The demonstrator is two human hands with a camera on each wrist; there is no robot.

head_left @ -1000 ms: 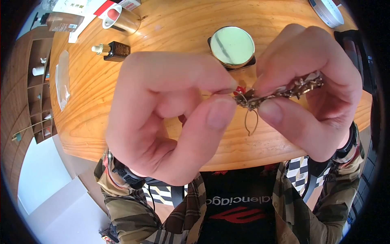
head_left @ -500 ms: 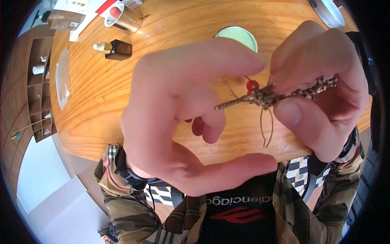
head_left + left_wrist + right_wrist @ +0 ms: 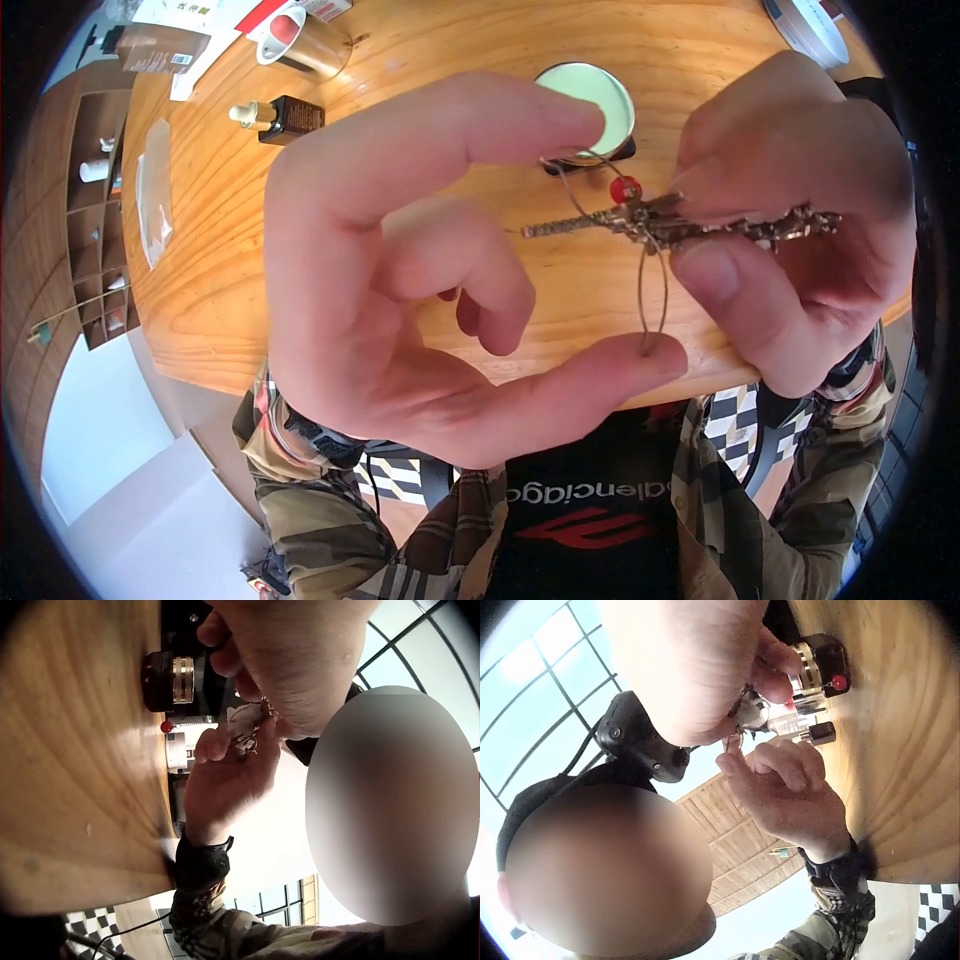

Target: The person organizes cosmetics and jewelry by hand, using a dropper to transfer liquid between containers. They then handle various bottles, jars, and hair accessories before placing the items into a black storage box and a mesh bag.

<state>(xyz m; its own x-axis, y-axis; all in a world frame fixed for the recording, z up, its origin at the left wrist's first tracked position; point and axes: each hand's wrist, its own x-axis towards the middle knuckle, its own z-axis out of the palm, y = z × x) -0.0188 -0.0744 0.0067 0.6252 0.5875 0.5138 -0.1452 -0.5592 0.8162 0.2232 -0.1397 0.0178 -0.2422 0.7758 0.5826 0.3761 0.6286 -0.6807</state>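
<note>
Ornament point(image 3: 690, 226) between hands, above table point(image 3: 400, 100); tin point(image 3: 590, 100) behind.

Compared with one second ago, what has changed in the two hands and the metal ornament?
The left hand let go of the ornament's end and spread open; its index fingertip and thumb tip now touch the thin wire loop, stretching it. The red bead moved up slightly. The right hand pinches the ornament as before; the round tin stayed on the table.

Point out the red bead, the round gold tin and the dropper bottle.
red bead point(image 3: 626, 189), head view, its middle.
round gold tin point(image 3: 592, 92), head view, its pale lid.
dropper bottle point(image 3: 296, 115), head view, its dark body.
</note>
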